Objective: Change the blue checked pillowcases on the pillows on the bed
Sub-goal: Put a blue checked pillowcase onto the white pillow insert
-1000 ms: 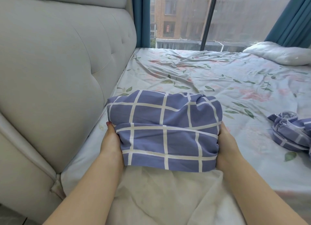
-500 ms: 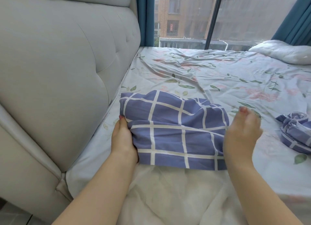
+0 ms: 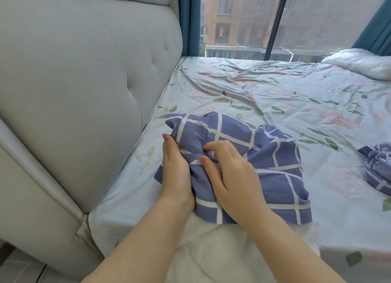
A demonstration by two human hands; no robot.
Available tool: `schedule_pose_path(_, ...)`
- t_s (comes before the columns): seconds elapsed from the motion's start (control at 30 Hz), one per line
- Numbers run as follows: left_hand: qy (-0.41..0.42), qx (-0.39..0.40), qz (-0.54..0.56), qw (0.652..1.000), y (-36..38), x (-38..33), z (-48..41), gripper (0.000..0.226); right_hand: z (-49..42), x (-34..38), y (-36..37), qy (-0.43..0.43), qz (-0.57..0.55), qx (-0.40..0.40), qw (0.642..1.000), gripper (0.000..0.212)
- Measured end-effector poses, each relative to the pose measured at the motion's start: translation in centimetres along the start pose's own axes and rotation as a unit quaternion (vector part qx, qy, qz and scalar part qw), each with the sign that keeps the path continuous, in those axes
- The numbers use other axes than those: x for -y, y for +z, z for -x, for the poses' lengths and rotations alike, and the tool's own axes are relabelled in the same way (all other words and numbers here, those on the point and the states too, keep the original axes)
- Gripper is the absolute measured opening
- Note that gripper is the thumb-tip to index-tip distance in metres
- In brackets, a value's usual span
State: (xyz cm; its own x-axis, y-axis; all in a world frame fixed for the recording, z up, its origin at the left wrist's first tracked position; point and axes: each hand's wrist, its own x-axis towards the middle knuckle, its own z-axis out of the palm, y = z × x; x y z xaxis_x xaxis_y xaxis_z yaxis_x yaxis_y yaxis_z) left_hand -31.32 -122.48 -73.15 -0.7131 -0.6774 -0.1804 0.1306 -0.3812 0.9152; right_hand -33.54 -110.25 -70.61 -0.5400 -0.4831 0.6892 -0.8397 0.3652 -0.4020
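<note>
While the blue checked pillowcase (image 3: 275,176) lies bunched over the far end of a white pillow (image 3: 211,246) at the near edge of the bed, it is grasped by both hands at its left side. The left hand (image 3: 175,172) is set against the left edge of the cloth, thumb pointing away from the camera, and the fabric is gathered into its palm; its other fingers are hidden by the cloth. The right hand (image 3: 230,172) is laid on top of the pillowcase just beside the left hand, with its fingers curled down into the fabric and a fold pinched between thumb and forefinger. The cloth is wrinkled and pulled up into peaks beyond the two hands, while its near hem is stretched across the pillow. The near part of the pillow is left uncovered between the forearms.

A second checked pillowcase (image 3: 378,168) is seen crumpled in a heap at the right edge of the view, well apart from the hands. A bare white pillow (image 3: 359,63) is placed at the far right of the bed, near the window (image 3: 243,18). The mattress is covered by a creased pale sheet (image 3: 275,96) printed with leaves and pink flowers. A padded grey headboard (image 3: 74,81) is seen along the left side, and blue curtains (image 3: 188,22) are hung beside the glass.
</note>
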Motion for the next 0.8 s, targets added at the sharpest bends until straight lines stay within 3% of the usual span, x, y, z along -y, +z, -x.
schedule_pose_path(0.1,-0.018,0.03,0.022,0.999,0.2,-1.2,0.9,0.107,0.3,0.1,-0.5,-0.002,0.001,0.04,0.999,0.028)
schedule_pose_path(0.2,-0.015,0.02,0.03,0.999,0.3,-1.9,1.6,0.08,0.9,0.5,-0.8,-0.022,0.005,0.131,0.991,0.031)
schedule_pose_path(0.27,0.0,-0.016,0.035,0.999,0.2,-1.9,1.8,0.05,0.9,0.7,-1.3,0.003,-0.064,0.242,0.968,0.031)
schedule_pose_path(0.33,-0.007,-0.03,0.029,0.999,0.5,-2.1,2.4,0.035,0.6,0.5,-1.9,0.058,-0.165,0.34,0.924,0.032)
schedule_pose_path(0.37,-0.006,-0.032,0.026,0.999,0.7,-2.1,2.6,0.031,0.5,0.3,-2.2,0.076,-0.196,0.352,0.912,0.033)
schedule_pose_path(0.5,0.02,-0.045,0.0,0.999,1.0,-2.6,2.9,0.034,1.1,0.2,-2.1,0.133,-0.235,0.266,0.925,0.045)
schedule_pose_path(0.6,0.005,-0.071,-0.032,0.997,0.8,-2.5,2.3,0.052,1.7,0.0,-1.6,0.102,-0.185,0.197,0.957,0.044)
schedule_pose_path(0.8,-0.053,-0.095,-0.016,0.994,0.6,-2.2,1.7,0.065,1.5,-1.2,-1.3,0.039,-0.122,0.034,0.991,0.012)
